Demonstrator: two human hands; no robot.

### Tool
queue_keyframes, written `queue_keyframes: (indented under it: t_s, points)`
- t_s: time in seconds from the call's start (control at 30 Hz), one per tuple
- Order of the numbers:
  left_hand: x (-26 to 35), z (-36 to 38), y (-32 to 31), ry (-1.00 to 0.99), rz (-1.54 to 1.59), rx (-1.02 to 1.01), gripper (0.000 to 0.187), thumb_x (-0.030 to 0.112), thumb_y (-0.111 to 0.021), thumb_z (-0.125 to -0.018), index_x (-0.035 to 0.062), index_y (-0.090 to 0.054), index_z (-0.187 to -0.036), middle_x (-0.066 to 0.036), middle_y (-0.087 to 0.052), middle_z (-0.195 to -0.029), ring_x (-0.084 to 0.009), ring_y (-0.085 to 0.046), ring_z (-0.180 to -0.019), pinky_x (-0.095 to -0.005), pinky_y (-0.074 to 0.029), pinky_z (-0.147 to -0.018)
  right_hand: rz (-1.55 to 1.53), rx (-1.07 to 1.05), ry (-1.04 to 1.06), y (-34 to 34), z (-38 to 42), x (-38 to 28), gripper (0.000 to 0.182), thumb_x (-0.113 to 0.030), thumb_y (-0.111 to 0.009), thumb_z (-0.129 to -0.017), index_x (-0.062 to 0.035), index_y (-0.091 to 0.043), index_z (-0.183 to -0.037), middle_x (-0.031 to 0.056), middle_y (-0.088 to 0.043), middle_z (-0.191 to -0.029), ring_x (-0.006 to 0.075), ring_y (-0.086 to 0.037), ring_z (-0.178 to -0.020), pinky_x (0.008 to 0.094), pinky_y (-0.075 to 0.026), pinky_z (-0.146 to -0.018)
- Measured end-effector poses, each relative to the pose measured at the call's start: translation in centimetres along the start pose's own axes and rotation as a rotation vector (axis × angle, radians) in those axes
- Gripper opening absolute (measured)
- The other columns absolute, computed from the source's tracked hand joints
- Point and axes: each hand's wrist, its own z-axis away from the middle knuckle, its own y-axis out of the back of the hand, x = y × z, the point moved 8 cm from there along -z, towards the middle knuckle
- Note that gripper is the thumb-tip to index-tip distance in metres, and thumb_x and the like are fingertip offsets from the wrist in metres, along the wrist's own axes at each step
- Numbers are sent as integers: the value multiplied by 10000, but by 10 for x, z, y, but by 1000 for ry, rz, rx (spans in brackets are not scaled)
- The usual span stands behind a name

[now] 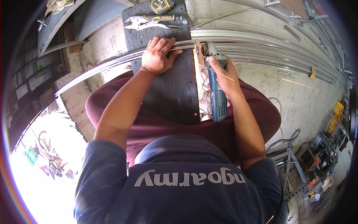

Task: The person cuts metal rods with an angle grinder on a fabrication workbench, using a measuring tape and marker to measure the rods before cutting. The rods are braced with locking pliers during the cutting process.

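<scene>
My right hand is wrapped round the body of a teal angle grinder. The grinder's disc stands on edge against a bundle of thin metal bars, and orange sparks fly off there. With fingers curled over the same bars, my left hand presses them onto a dark wooden board. Locking pliers with black and yellow grips lie on the board beyond my left hand. Beside them is a black and yellow tape measure.
Long metal bars stretch right across the concrete floor. A yellow object and assorted tools are at the right edge. A grey panel leans at the upper left; a bicycle stands in bright light at lower left.
</scene>
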Motion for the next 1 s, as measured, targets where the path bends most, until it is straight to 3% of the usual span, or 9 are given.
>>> queue_keyframes:
  t_s: [0.2,0.57,0.73,0.97,1.0]
  points:
    - [2,-2,3,1,25,-5,504,311,-931,-887,28,-787,-1278,-116,-749,-1083,-336,-690,-1002,-443,-597,-921,-23,-21,-128,-4,11,-8,684,-528,-806,-1047,41,-622,-1379,124,-740,-1038,175,-724,-836,355,-624,-715]
    - [1,-1,1,-10,-19,10,499,391,-920,-888,48,-809,-1233,-61,-721,-1074,-299,-678,-1000,-436,-588,-892,42,15,-29,2,-1,-2,693,-542,-795,-1048,54,-655,-1373,146,-762,-1147,203,-711,-1003,368,-577,-908]
    - [0,-1,0,-10,-9,8,503,398,-919,-892,46,-810,-1234,-71,-727,-1078,-305,-682,-1004,-438,-589,-898,-25,-17,28,-1,-6,-2,679,-558,-826,-1030,1,-571,-1317,78,-681,-842,152,-674,-619,347,-598,-514]
    - [0,0,0,-13,-30,5,512,408,-921,-888,41,-821,-1229,-87,-749,-1086,-313,-699,-1026,-441,-596,-921,-39,-29,43,-1,-7,0,668,-555,-833,-1026,-6,-572,-1305,76,-678,-841,150,-673,-628,353,-599,-522]
    - [0,0,0,-12,-26,5,512,408,-921,-888,41,-821,-1230,-87,-748,-1086,-313,-699,-1026,-442,-596,-921,-30,-24,32,-1,-6,-1,670,-551,-828,-1029,2,-586,-1318,89,-692,-898,161,-679,-698,359,-596,-591]
